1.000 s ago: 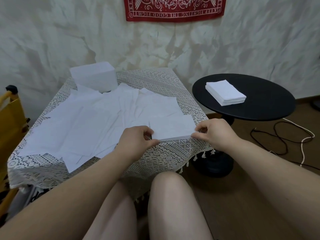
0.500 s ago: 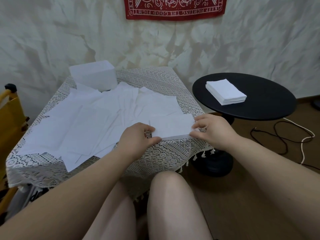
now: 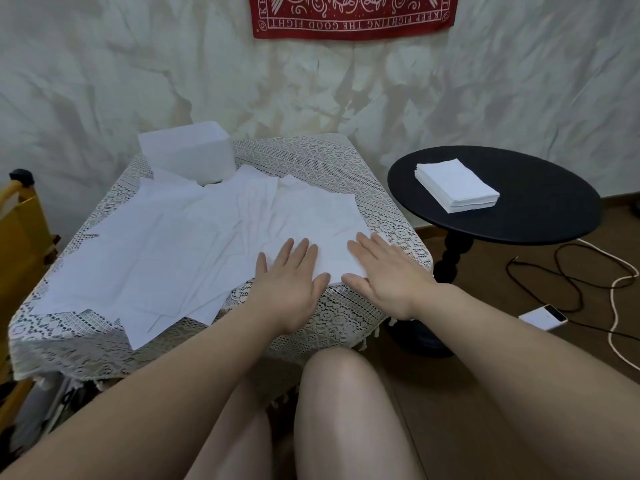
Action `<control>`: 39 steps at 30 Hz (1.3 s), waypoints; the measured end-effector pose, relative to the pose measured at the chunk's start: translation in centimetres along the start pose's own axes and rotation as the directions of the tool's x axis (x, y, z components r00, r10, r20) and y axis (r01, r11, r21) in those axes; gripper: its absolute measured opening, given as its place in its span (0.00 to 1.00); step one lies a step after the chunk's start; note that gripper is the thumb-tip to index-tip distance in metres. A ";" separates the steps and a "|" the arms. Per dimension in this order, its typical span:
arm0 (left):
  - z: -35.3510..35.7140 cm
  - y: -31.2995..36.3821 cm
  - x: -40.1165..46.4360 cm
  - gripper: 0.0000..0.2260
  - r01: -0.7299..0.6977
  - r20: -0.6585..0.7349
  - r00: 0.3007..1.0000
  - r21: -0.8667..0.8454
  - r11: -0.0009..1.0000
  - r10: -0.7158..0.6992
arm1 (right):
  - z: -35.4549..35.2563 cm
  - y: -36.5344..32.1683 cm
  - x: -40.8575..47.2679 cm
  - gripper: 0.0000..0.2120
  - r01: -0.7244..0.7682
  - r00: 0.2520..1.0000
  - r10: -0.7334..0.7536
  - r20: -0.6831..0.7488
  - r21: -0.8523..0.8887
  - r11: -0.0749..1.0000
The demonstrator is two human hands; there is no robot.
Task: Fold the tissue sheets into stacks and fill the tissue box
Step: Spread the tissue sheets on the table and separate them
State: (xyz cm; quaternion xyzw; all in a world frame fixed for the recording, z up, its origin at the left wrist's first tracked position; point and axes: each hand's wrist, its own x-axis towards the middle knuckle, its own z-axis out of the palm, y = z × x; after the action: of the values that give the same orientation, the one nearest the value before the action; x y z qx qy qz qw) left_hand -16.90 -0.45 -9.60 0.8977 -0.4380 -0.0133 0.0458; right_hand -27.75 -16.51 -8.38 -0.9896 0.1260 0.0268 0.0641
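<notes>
Several white tissue sheets [image 3: 166, 251] lie spread and overlapping over a lace-covered table [image 3: 329, 164]. At the table's near right edge lies a folded sheet [image 3: 334, 261]. My left hand [image 3: 289, 282] presses flat on its left part and my right hand [image 3: 384, 275] presses flat on its right part, fingers straight. A white tissue box [image 3: 185, 152] stands at the table's far left corner. A neat stack of folded tissues [image 3: 455, 185] rests on the round black side table [image 3: 540, 209] to the right.
A yellow chair frame [image 3: 20, 237] stands left of the table. On the wooden floor at the right lie black and white cables [image 3: 588, 275] and a white phone [image 3: 543, 317]. My knees are below the table's near edge. A red banner [image 3: 353, 15] hangs on the wall.
Both hands let go of the sheet's near edge, which they had pinched and folded away from me, and now lie flat on the folded sheet.
</notes>
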 end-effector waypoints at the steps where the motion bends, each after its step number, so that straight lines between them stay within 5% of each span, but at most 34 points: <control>1: 0.0 0.0 0.0 0.26 -0.004 0.005 1.000 0.008 1.000 0.004 | 0.0 0.0 0.0 0.34 0.000 1.000 0.000 0.001 0.003 1.000; 12: -1.1 -0.5 0.7 0.27 -0.012 0.034 0.999 -0.025 1.000 0.013 | -1.0 0.3 0.6 0.35 -0.024 0.999 0.024 0.039 0.004 1.000; 18: -3.3 -2.8 3.2 0.22 -0.013 -0.168 0.986 -0.211 0.977 -0.023 | -3.7 -0.2 3.8 0.23 -0.078 0.971 0.142 -0.194 0.303 0.950; 25: -3.3 -4.1 6.4 0.19 0.016 -0.113 0.993 -0.213 0.977 -0.041 | -3.1 1.2 8.0 0.25 -0.192 0.980 0.197 -0.027 0.128 0.973; 34: -3.5 -4.3 8.0 0.17 0.103 -0.109 0.985 -0.228 0.968 -0.131 | -3.4 1.6 9.4 0.22 -0.067 0.983 0.130 -0.126 0.414 0.908; 39: -4.3 -3.4 8.9 0.19 0.103 -0.082 0.988 -0.288 0.952 -0.132 | -3.9 1.2 9.8 0.15 -0.004 0.961 0.110 -0.253 0.387 0.922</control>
State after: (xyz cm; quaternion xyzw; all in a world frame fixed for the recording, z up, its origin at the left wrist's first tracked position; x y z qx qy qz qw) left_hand -8.49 -5.08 -5.46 0.9059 -0.3747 -0.0333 0.1946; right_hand -18.42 -20.60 -5.30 -0.9481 0.1655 -0.1314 0.2374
